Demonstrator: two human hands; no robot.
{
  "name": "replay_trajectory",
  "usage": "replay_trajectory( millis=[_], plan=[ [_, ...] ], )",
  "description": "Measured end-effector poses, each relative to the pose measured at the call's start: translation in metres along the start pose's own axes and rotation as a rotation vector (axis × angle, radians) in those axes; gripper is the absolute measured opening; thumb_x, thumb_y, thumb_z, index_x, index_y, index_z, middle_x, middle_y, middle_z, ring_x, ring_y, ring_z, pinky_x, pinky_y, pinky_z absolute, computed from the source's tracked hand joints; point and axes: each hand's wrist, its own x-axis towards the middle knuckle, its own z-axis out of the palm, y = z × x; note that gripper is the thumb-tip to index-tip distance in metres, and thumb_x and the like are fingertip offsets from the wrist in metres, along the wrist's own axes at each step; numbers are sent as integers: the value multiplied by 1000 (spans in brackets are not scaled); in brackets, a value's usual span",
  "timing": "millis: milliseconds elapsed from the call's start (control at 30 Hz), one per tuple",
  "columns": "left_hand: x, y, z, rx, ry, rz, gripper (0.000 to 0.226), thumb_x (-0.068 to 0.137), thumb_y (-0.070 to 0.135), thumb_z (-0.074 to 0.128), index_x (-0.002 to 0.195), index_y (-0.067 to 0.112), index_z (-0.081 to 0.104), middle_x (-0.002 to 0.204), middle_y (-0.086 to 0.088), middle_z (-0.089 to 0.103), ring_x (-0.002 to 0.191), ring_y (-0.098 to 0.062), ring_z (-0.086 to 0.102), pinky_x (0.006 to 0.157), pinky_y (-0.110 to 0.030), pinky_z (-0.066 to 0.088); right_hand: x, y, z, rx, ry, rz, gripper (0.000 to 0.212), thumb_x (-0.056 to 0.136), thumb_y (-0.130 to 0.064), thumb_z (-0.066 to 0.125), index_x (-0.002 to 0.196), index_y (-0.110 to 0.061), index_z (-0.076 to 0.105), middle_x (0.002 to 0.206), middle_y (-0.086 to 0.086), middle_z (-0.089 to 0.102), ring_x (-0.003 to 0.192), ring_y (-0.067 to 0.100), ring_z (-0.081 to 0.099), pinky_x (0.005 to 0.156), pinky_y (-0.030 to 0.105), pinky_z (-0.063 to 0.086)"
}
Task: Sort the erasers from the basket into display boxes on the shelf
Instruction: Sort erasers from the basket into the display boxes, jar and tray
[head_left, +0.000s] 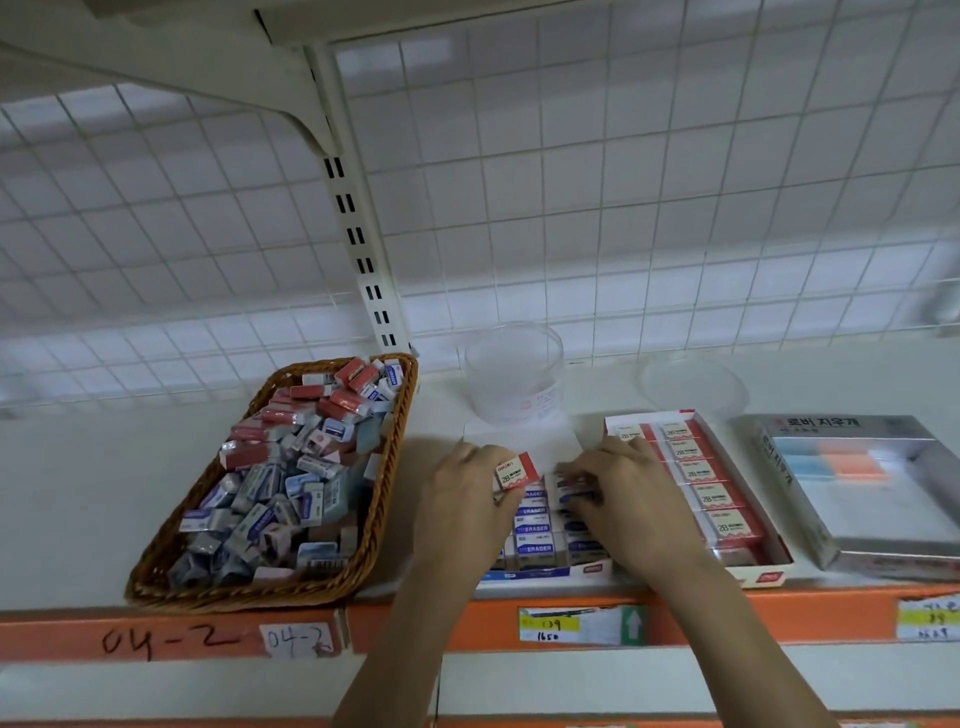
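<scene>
Your left hand (467, 493) has its grip pinched round a red 2B eraser (514, 470), right above the blue display box (540, 571), which sits on the shelf (78, 493) between the basket (384, 499) (heaped with mixed erasers) and the red display box (769, 574). Your right hand (628, 499) is fingers-down on that blue row, but it's too blurry to tell if its grip holds anything.

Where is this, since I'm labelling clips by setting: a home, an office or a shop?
Most likely a stationery shop's shelf. A numbered price label sits on the orange shelf edge, erasers lie in rows in a printed display box, and a wire-grid back panel rises behind.
</scene>
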Motion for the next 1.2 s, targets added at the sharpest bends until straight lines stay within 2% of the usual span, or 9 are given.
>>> replay_trajectory(
  millis=[267, 367, 433, 567, 633, 733, 867, 1033, 1200],
  plan=[
    [5, 10, 5, -37, 9, 40, 28, 85, 34, 67, 112, 31, 63, 106, 11, 61, 96, -9, 57, 83, -31, 51, 1, 0, 2, -31, -4, -6, 20, 85, -17, 60, 102, -22, 69, 111, -3, 58, 104, 18, 45, 84, 24, 39],
    [7, 18, 8, -40, 8, 71, 27, 87, 30, 66, 114, 29, 64, 110, 10, 58, 100, -8, 54, 83, -18, 44, 3, 3, 1, -12, -32, -27, 20, 86, -20, 60, 103, -22, 70, 110, -3, 57, 105, 18, 45, 85, 23, 38],
    [9, 22, 11, -49, 28, 82, 29, 85, 28, 68, 114, 26, 65, 109, 7, 59, 102, -10, 55, 85, -20, 45, 2, 7, -1, 30, -54, -45, 19, 86, -23, 60, 102, -23, 70, 107, -3, 58, 104, 17, 45, 85, 22, 37],
    [11, 30, 14, -58, 35, 91, 33, 83, 27, 71, 115, 24, 66, 111, 4, 61, 104, -14, 55, 89, -25, 46, -6, 18, -11, 144, 111, 23, 10, 78, -12, 65, 86, -19, 64, 90, -1, 60, 93, 21, 53, 73, 25, 38],
    [12, 38, 14, -73, 47, 130, 33, 83, 27, 71, 115, 23, 66, 111, 4, 61, 104, -13, 54, 85, -19, 40, -9, 24, -21, 238, 166, 53, 26, 77, -10, 68, 100, -18, 61, 100, -4, 60, 96, 18, 53, 78, 20, 37],
    [11, 56, 13, -153, 11, 185, 34, 84, 30, 70, 117, 26, 66, 108, 6, 61, 100, -11, 55, 83, -18, 39, -14, 34, -36, 281, 117, -26, 48, 77, -6, 69, 121, -19, 59, 110, -9, 57, 98, 5, 50, 86, 10, 34],
    [11, 76, 15, -258, -45, 256, 37, 80, 25, 74, 117, 25, 67, 105, 5, 62, 95, -12, 59, 87, -27, 49, -23, 46, -54, 306, 111, 21, 31, 76, -5, 72, 101, -22, 69, 83, -14, 60, 64, -5, 54, 67, 1, 40],
    [15, 82, 19, -229, -182, 329, 41, 86, 19, 67, 125, 28, 60, 121, 9, 57, 110, -5, 52, 99, -21, 41, -36, 69, -72, 319, 29, 174, 36, 72, -6, 75, 90, -33, 61, 83, -11, 62, 71, -2, 58, 68, 2, 42],
    [19, 81, 23, -160, -297, 339, 28, 88, 23, 64, 116, 28, 67, 119, 10, 59, 111, -5, 48, 98, -21, 38, -47, 78, -87, 327, -186, 194, 39, 73, -10, 76, 81, -44, 58, 90, -18, 62, 80, 1, 63, 74, 10, 49]
  ],
)
